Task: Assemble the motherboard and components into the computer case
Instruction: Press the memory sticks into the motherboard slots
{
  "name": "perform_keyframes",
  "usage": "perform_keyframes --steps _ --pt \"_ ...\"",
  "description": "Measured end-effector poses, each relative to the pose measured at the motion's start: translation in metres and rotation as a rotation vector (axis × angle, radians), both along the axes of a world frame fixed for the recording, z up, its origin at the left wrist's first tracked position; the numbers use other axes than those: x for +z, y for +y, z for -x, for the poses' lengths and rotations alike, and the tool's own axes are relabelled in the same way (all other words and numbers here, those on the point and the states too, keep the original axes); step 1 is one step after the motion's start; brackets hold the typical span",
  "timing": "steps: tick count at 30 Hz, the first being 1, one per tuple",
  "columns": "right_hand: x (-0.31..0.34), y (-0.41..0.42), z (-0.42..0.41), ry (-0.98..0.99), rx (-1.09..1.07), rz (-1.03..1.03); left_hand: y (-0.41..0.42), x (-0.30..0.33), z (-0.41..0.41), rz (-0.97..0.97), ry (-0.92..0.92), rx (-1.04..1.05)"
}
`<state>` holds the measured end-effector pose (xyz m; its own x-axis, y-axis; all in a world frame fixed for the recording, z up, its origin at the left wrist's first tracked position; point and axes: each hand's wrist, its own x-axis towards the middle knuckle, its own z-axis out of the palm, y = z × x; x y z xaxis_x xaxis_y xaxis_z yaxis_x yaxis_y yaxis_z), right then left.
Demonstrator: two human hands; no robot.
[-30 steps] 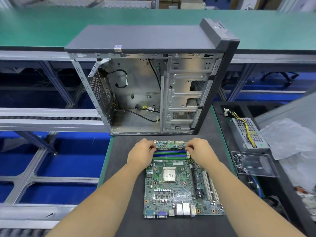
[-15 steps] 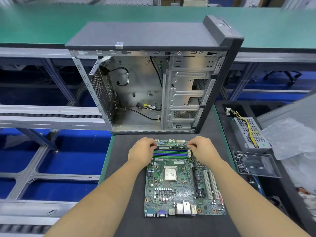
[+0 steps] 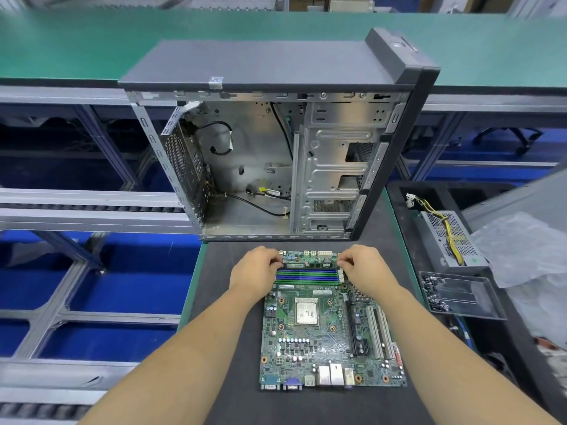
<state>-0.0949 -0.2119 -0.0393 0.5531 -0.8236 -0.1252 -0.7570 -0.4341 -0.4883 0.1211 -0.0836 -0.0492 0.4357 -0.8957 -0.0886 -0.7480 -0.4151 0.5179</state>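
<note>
**Fingers pinched at the memory slots**

Fingers (image 3: 277, 262) of my left hand (image 3: 256, 269) and right hand (image 3: 365, 268) curled, pinching a memory stick (image 3: 308, 265) at both ends on the motherboard (image 3: 328, 326).

Green conveyor (image 3: 92, 47) ran behind. Dark mat (image 3: 227, 302) held the open computer case (image 3: 276, 142), just beyond the board. Right: power supply (image 3: 451, 237), screw tray (image 3: 460, 296).

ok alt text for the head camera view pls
Both hands, left hand and right hand, pinch the ends of a memory stick on a motherboard lying flat on a dark mat. An open computer case stands just behind.
</note>
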Motion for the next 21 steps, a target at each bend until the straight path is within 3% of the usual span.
perform_keyframes --steps 21 --pt "0.0003 -0.0021 0.0003 -0.009 -0.04 -0.064 0.0005 0.002 -0.0008 0.041 -0.007 -0.008"
